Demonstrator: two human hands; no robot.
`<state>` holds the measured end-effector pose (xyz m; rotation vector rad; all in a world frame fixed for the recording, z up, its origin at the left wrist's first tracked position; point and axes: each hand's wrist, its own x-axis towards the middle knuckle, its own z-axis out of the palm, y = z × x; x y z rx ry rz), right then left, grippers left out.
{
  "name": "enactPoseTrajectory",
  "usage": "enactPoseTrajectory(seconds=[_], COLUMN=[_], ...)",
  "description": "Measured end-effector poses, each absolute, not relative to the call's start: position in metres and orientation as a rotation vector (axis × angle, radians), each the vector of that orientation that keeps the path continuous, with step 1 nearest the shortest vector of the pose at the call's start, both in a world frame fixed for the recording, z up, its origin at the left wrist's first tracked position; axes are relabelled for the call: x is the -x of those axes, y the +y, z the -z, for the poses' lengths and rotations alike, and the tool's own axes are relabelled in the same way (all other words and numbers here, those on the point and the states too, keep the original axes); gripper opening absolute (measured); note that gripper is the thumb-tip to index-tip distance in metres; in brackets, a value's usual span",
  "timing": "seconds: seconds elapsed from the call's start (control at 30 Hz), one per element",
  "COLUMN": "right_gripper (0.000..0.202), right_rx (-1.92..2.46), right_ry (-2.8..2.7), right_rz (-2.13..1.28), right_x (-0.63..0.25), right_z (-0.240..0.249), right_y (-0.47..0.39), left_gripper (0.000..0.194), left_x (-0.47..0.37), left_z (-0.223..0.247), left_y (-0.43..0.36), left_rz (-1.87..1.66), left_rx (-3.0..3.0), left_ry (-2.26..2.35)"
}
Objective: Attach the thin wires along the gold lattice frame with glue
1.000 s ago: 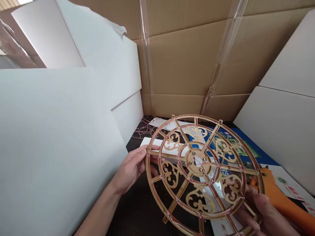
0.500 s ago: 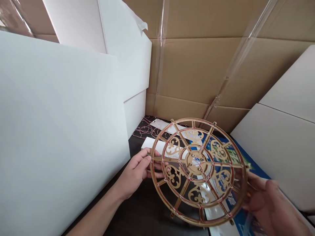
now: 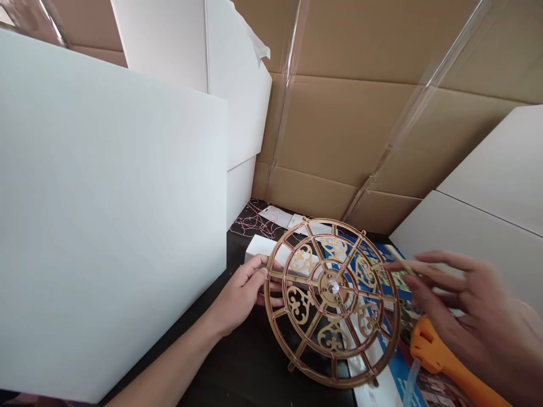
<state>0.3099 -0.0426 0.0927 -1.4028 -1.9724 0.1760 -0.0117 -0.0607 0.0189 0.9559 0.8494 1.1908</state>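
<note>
My left hand [image 3: 244,291] is closed on the left rim of a gold openwork wheel frame [image 3: 326,288]. The frame has spokes, scrollwork inserts and red and white wires along its rings; it tilts toward me above the dark table. Close to its right rim, my right hand [image 3: 466,299], smeared by motion, pinches a thin pale stick [image 3: 403,263]. I cannot tell whether the stick touches the wheel. Beneath that hand lies an orange hot glue gun [image 3: 428,345], with a translucent glue stick [image 3: 410,381] jutting from it.
Behind the wheel are a small white box [image 3: 258,246], white cards [image 3: 275,216] and tangled thin red wires [image 3: 252,223]. A blue printed sheet or box [image 3: 396,362] lies under the glue gun. White panels [image 3: 127,226] rise at left and right, with a cardboard wall [image 3: 335,124] behind.
My right hand has let go of the wheel's right rim, moved up and now pinches a thin stick. The orange glue gun has come into view. My left hand still holds the wheel.
</note>
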Motion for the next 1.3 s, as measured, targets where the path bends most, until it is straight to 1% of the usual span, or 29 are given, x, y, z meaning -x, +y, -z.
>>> enactPoseTrajectory(seconds=[0.03,0.07,0.1,0.2,0.3,0.57,0.73,0.9,0.93,1.0,1.2,1.3], right_gripper=[0.027,0.022,0.021,0.026,0.034,0.030,0.022,0.025,0.025,0.025,0.024,0.023], right_rx=[1.318,1.192,1.113,0.967,0.958,0.855,0.750,0.715,0.711,0.726,0.908,0.824], right_ry=[-2.119,-2.253,-2.349,-2.439,-2.464,-2.562,-2.590,-2.595,-2.601,-2.622,-2.618,-2.737], right_rz=[0.014,0.128,0.197,0.359,0.496,0.661,0.636,0.792,0.769,0.609,-0.179,-0.593], right_x=[-0.293,-0.278,-0.264,-0.235,-0.222,-0.207,-0.193,-0.183,-0.182,-0.180,-0.189,-0.206], right_z=[-0.106,-0.117,-0.127,-0.144,-0.145,-0.127,-0.125,-0.119,-0.118,-0.117,-0.138,-0.151], right_y=[-0.043,-0.042,-0.041,-0.034,-0.027,-0.028,-0.032,-0.032,-0.032,-0.032,-0.037,-0.047], left_gripper=[0.027,0.026,0.025,0.023,0.024,0.021,0.022,0.020,0.019,0.018,0.013,0.012], left_x=[0.012,0.012,0.012,0.012,0.013,0.012,0.012,0.013,0.013,0.013,0.013,0.014], left_z=[-0.019,-0.020,-0.020,-0.020,-0.020,-0.020,-0.019,-0.019,-0.019,-0.020,-0.019,-0.016], left_y=[-0.061,-0.061,-0.061,-0.061,-0.061,-0.060,-0.061,-0.061,-0.061,-0.061,-0.061,-0.062], left_rz=[-1.188,-1.188,-1.187,-1.184,-1.180,-1.184,-1.175,-1.177,-1.179,-1.180,-1.175,-1.185], left_rx=[-0.959,-0.960,-0.962,-0.964,-0.965,-0.972,-0.987,-1.003,-1.006,-1.009,-1.025,-1.031], left_ry=[0.850,0.850,0.850,0.846,0.842,0.831,0.798,0.762,0.762,0.769,0.790,0.804])
